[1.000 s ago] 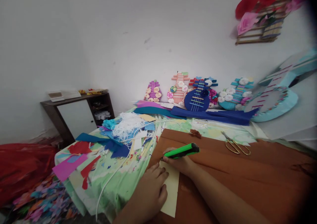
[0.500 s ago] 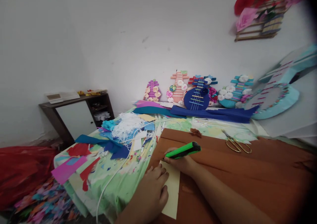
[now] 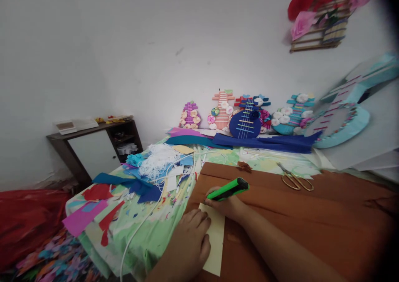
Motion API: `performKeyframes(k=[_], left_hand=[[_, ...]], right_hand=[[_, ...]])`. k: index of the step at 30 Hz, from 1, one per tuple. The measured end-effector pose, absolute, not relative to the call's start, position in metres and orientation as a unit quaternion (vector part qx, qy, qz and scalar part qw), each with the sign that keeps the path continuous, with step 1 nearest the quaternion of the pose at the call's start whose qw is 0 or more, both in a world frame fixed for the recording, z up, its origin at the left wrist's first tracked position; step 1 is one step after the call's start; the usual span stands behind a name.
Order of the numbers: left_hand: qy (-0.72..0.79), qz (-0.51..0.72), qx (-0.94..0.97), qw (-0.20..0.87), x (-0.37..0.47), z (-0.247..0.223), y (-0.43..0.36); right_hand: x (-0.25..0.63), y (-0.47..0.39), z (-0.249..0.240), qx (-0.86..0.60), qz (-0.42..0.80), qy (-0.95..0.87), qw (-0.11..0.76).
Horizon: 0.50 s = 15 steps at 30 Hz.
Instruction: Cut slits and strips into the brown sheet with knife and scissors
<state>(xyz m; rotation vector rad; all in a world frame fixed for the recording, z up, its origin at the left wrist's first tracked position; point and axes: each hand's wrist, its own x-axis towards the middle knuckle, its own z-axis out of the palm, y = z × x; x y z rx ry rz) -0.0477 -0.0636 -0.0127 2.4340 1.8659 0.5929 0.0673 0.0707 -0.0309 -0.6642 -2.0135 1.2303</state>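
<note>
A green and black marker-like tool point(image 3: 229, 189) is gripped in my right hand point(image 3: 225, 206), its lower end at the top edge of a pale yellow paper strip point(image 3: 215, 242). The strip lies on a large brown sheet point(image 3: 299, 219). My left hand point(image 3: 193, 236) rests flat over the strip's left side, fingers spread a little and pointing up toward the tool. The tool's tip is partly hidden by my right fingers.
Gold-handled scissors point(image 3: 294, 179) lie on the brown sheet's back part. Tangled white cord point(image 3: 158, 159) and coloured scraps cover the table's left side. Decorated lute shapes point(image 3: 246, 122) lean on the wall. A low cabinet point(image 3: 93, 151) stands at the left.
The whole view has shifted slightly, so things sit a little further left. Both hands keep nearly the same pose on the strip and the green tool.
</note>
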Motion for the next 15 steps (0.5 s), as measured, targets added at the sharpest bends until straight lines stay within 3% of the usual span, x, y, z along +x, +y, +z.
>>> performKeyframes(k=[15], left_hand=[[0.598,0.152,0.787,-0.018,-0.0481,-0.0144,-0.0629]], right_hand=[[0.0738,0.07,-0.0209,-0.242,0.481,-0.781,0.318]])
